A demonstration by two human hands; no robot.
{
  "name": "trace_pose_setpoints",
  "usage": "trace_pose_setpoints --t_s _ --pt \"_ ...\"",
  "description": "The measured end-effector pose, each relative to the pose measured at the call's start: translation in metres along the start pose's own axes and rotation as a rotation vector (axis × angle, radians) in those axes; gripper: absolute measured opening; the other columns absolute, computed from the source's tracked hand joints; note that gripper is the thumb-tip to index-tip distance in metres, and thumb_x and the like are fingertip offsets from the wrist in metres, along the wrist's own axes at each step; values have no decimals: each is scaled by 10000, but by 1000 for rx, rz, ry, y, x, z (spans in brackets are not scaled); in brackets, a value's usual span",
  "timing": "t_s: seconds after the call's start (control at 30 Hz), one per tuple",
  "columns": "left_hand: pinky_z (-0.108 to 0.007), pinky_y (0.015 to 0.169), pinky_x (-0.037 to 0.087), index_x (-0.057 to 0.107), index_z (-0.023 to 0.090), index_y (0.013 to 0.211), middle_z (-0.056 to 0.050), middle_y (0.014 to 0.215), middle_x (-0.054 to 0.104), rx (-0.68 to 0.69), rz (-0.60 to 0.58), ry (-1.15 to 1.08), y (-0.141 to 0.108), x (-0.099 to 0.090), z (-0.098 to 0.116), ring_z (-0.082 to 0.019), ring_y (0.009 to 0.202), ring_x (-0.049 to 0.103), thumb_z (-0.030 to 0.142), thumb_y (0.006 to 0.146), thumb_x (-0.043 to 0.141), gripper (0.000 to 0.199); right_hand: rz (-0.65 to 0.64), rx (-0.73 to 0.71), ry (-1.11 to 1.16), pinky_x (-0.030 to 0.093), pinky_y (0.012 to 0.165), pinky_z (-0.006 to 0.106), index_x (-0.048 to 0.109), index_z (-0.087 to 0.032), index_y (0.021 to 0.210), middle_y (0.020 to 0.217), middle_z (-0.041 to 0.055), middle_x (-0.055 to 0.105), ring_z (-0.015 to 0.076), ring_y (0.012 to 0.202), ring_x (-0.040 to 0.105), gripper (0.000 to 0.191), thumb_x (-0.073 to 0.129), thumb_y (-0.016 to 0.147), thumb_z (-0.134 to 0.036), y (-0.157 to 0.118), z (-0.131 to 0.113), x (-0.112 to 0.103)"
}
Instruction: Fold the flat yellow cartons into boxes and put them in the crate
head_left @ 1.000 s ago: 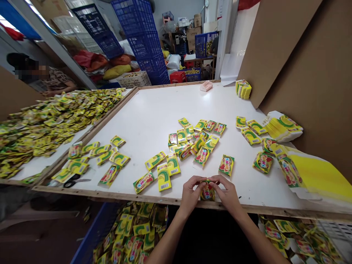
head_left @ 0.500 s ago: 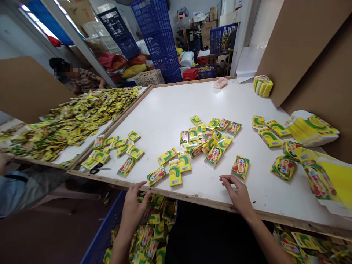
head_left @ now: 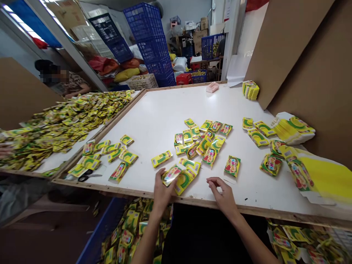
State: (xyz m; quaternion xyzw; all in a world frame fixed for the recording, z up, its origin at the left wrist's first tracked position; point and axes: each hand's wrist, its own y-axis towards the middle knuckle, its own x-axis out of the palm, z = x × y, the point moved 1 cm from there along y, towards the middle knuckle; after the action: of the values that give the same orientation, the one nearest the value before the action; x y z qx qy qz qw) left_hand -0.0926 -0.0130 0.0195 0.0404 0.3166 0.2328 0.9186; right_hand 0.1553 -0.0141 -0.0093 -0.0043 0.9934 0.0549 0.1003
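One head-worn view looks forward and down across the tabletop (head_left: 165, 110) from close above

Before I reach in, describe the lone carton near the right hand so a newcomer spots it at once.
Start at the white tabletop and find the right hand at its near edge. Just beyond that hand lies a yellow-and-green carton, colorful lettering facing up. Unlike the cluster to its left, it touches no other carton.

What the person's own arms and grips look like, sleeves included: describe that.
The left grip and right grip are bare, ungloved; I can make out no ring or watch. The left forearm and right forearm show no sleeve. Between them, the clothing is black.
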Motion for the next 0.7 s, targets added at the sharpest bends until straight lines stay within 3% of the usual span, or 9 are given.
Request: trace_pose_setpoints --t_s 0.13,0.27,0.53,0.7 --pt "-402 996 410 438 208 1224 -98 1201 517 -17 -1 -213 -38 55 34 -252 1148 513 362 740 690 567 -29 -64 136 536 743 324 586 -205 1083 1014 86 676 206 869 639 277 547 877 -387 5 -15 17" --pt "-413 1024 373 427 214 1242 -106 1229 499 63 -146 -347 -63 86 52 -256 1181 488 308 771 678 541 75 -55 283 554 744 330 463 -210 1192 1048 91 651 194 870 647 383 577 858 -360 14 -20 16" --pt "-439 1012 397 369 225 1303 -128 1320 444 99 -342 -428 -71 104 57 -270 1197 486 272 700 747 713 134 -45 152 545 768 349 448 -207 1202 991 88 659 200 856 651 401 587 849 -337 9 6 -18" --pt "-367 859 507 451 227 1254 -94 1184 582 31 -478 -585 -61 108 62 -202 971 625 297 834 602 451 71 -74 109 548 789 362 545 -203 1122 1018 94 673 218 891 660 308 568 858 -358 6 18 -33"
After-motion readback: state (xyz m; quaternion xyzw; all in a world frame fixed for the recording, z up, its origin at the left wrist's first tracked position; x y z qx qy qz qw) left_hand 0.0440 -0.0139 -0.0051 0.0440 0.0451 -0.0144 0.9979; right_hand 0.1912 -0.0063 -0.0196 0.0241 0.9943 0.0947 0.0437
